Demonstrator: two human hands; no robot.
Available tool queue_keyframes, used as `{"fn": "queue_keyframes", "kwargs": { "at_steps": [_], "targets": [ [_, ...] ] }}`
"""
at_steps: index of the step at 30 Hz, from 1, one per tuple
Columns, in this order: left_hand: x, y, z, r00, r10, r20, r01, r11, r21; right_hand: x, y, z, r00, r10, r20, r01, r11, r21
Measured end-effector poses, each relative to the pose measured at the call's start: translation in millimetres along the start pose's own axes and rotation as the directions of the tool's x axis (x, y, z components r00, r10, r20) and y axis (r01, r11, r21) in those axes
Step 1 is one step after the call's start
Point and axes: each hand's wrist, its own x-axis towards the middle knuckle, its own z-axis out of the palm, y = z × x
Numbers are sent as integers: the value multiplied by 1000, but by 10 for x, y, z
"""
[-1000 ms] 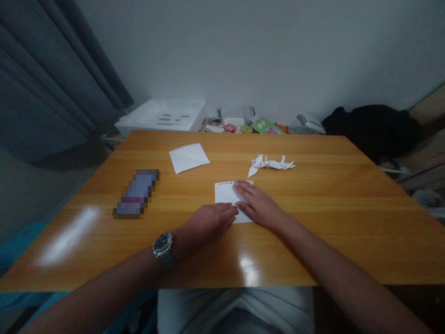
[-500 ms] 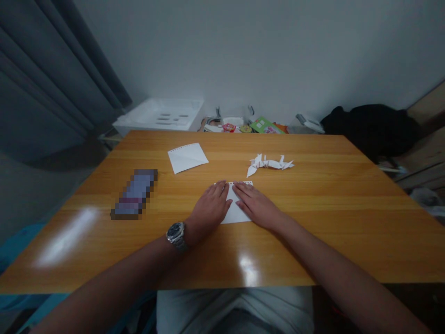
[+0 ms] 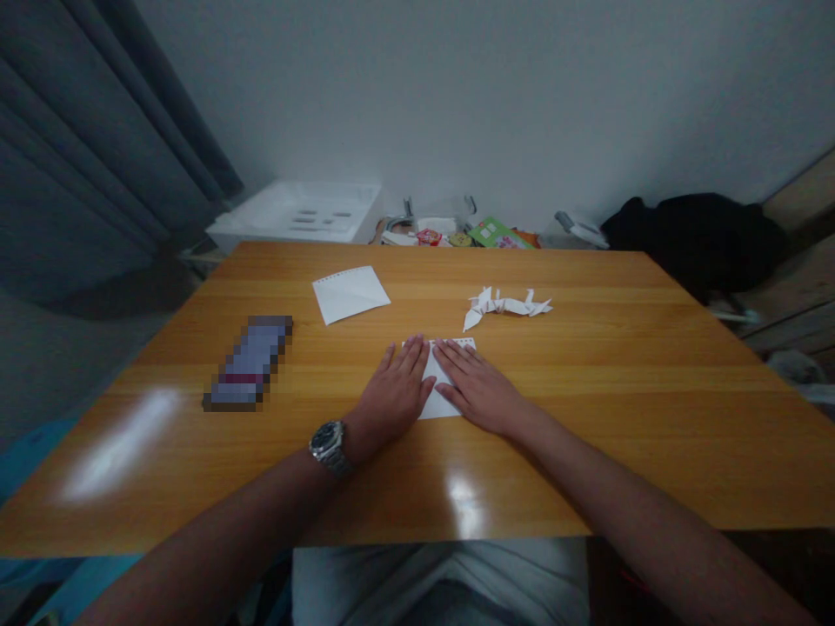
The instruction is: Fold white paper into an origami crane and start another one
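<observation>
A small white sheet of paper [image 3: 438, 393] with a perforated top edge lies on the wooden table [image 3: 587, 417] in front of me. My left hand [image 3: 395, 391], with a watch on its wrist, lies flat on the sheet's left part, fingers stretched out. My right hand [image 3: 476, 389] lies flat on the sheet's right part, fingers also stretched out. Only a narrow strip of paper shows between the two hands.
A second white sheet [image 3: 350, 293] lies further back on the left. A folded white paper figure [image 3: 505, 306] lies back right. A blurred rectangular object [image 3: 248, 362] sits to the left. Behind the table are a white tray [image 3: 297, 211], small clutter and a dark bag [image 3: 695, 235].
My left hand has moved from the sheet's lower left edge up onto the sheet and spread flat. My right hand stays flat on the paper.
</observation>
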Motion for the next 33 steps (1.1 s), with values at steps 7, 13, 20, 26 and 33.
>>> {"fn": "queue_keyframes", "kwargs": {
  "at_steps": [7, 13, 20, 26, 33],
  "targets": [
    [5, 2, -42, 1000, 5, 19, -5, 1000, 20, -19, 71, -21, 998, 38, 44, -37, 999, -39],
    [10, -18, -35, 999, -2, 33, 1, 1000, 10, -76, 227, -63, 988, 147, 56, -143, 987, -73],
    [12, -96, -47, 999, 29, 39, -27, 998, -58, -82, 250, -33, 992, 123, 18, -122, 992, -43],
    [21, -164, -164, 998, 62, 33, -57, 990, -127, -87, 252, -18, 992, 123, -13, -123, 992, -15],
    [-15, -143, -266, 978, 188, 92, -161, 956, -245, -80, 213, -69, 991, 136, 5, -135, 991, -6]
  ]
}}
